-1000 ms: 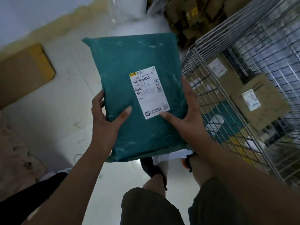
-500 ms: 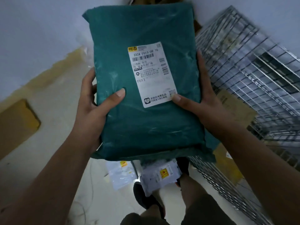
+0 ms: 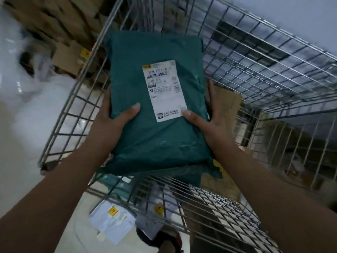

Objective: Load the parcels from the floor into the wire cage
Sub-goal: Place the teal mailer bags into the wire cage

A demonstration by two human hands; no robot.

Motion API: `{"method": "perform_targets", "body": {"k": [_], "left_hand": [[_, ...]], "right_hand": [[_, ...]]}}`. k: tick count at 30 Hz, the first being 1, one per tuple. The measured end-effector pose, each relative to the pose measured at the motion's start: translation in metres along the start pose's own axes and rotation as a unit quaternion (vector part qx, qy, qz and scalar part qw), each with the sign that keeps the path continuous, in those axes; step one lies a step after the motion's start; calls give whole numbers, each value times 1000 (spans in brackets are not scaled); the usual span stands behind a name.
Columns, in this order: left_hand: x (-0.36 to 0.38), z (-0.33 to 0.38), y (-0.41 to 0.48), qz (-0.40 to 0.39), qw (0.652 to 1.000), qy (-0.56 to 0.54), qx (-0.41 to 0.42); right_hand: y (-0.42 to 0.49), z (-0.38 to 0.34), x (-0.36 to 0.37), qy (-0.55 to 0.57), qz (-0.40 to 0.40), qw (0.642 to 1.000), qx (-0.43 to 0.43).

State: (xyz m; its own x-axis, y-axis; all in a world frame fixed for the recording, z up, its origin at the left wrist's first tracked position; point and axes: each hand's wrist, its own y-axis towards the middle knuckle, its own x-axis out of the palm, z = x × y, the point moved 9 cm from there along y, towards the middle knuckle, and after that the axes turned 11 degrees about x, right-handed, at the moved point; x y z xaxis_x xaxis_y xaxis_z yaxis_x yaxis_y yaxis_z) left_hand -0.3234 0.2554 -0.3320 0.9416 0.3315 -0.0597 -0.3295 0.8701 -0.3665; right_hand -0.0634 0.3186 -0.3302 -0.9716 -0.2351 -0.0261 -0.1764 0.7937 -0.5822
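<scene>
I hold a flat green parcel with a white shipping label, face up, over the open top of the wire cage. My left hand grips its left edge, thumb on top and fingers hidden underneath. My right hand grips the right edge the same way, its thumb touching the label's lower corner. The parcel's near end overhangs the cage's front wall. Brown cardboard boxes lie inside the cage below the parcel.
Two white plastic mailers with yellow stickers lie on the pale floor by my feet, outside the cage's front wall. A pile of brown cartons stands beyond the cage's left side. White bags are blurred at the far left.
I have turned toward the cage and carried the green parcel forward, from beside the cage to above its open top. Both hands keep the same grip.
</scene>
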Motion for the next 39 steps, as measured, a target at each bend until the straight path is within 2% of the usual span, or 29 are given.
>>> {"method": "perform_targets", "body": {"k": [4, 6, 10, 13, 18, 23, 26, 31, 36, 39], "left_hand": [[29, -37, 31, -35, 998, 28, -55], [40, -67, 43, -49, 992, 8, -115], [60, -133, 58, -88, 959, -32, -267], [75, -167, 67, -69, 946, -72, -308], [103, -193, 86, -10, 945, -141, -296], [106, -193, 123, 20, 955, -133, -263], [101, -184, 145, 19, 962, -120, -246], [105, -186, 164, 25, 961, -124, -247], [82, -216, 191, 70, 964, -92, -240], [88, -193, 179, 59, 968, -96, -226]], "right_hand": [[30, 38, -24, 9, 13, 999, 42], [46, 54, -34, 11, 15, 998, 64], [89, 79, -52, -43, -6, 994, 96], [122, 94, -64, -77, -23, 988, 130], [174, 111, -74, -55, -79, 975, 202], [191, 129, -66, -54, -127, 956, 260], [201, 140, -62, -27, -103, 962, 252], [228, 138, -60, 88, -33, 967, 235], [239, 139, -55, 96, -40, 962, 251], [232, 142, -52, 100, -52, 959, 259]]}}
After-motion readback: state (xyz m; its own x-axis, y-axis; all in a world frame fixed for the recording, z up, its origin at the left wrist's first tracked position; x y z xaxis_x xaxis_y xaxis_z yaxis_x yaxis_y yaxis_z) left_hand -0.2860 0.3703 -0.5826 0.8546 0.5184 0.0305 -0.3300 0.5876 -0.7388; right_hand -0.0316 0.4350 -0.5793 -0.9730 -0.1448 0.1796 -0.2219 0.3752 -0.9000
